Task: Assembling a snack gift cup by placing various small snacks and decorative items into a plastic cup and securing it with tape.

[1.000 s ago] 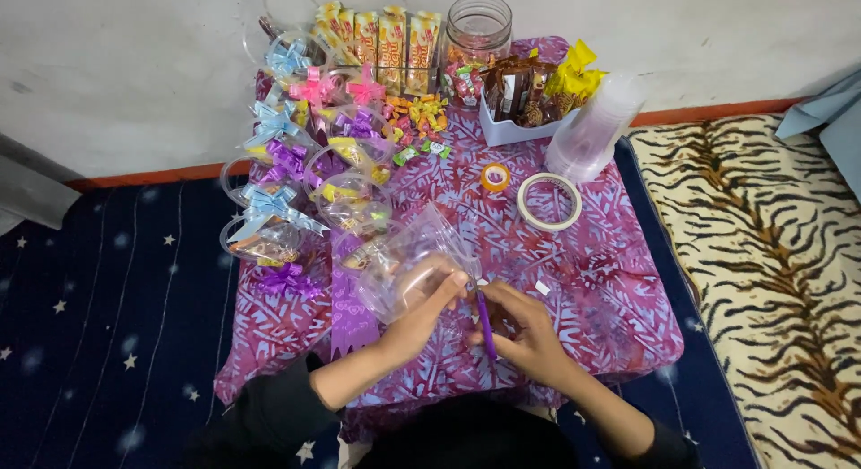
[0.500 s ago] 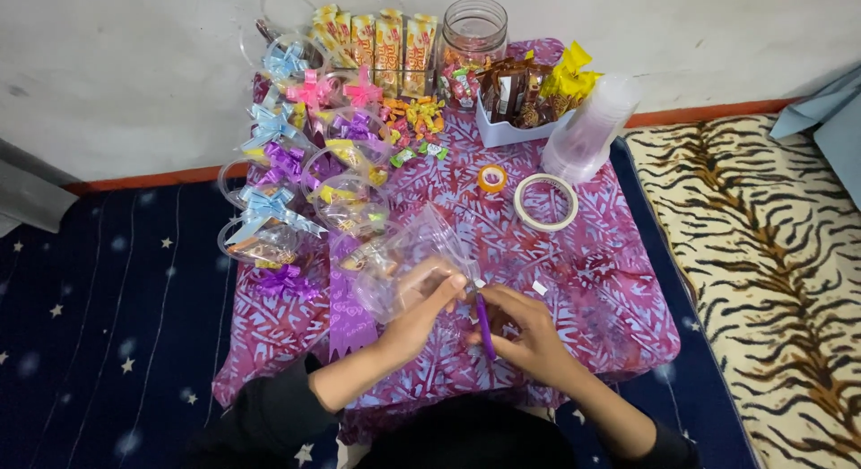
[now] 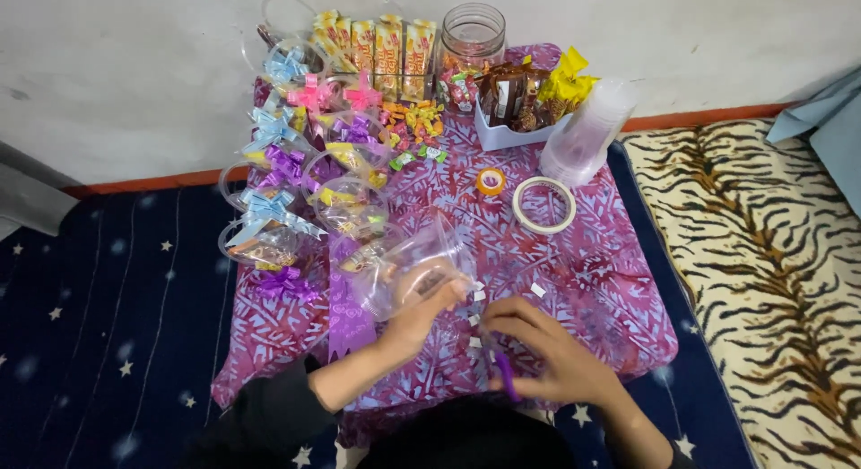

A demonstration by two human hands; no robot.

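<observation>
Nearest the camera, the right hand [image 3: 552, 361] is curled around a purple tool [image 3: 504, 372], probably scissors or a pen, though this cannot be made out; it is held low over the worktop [image 3: 619, 281], close to the small cut pieces of tape [image 3: 538, 290] that lie scattered there, so that each piece is within easy reach. Just beside it, the left hand [image 3: 421, 309] is closed on a clear plastic cup [image 3: 408, 267], which is tipped on its side with its mouth towards the hands. It seems to be held that way so that its opening or wrapping can be worked at. Whether the two hands touch cannot be told.

The worktop is covered with a purple patterned cloth. A strip of purple ribbon [image 3: 345, 308] hangs over its near edge by the left forearm.

Farther out on the left, finished cups topped with bows [image 3: 269, 204] are gathered in rows, well apart from the working space. Towards the middle, a small orange tape roll [image 3: 491, 180] and a large white tape roll [image 3: 543, 204] are laid flat, near enough to be taken up. A stack of clear cups [image 3: 587, 133] lies tilted beyond them.

At the far edge against the wall, upright snack packets [image 3: 377, 47], a glass jar [image 3: 473, 43] and a white box of sweets [image 3: 520, 101] are lined up as a supply, with loose sweets [image 3: 414, 124] spilled before them.
</observation>
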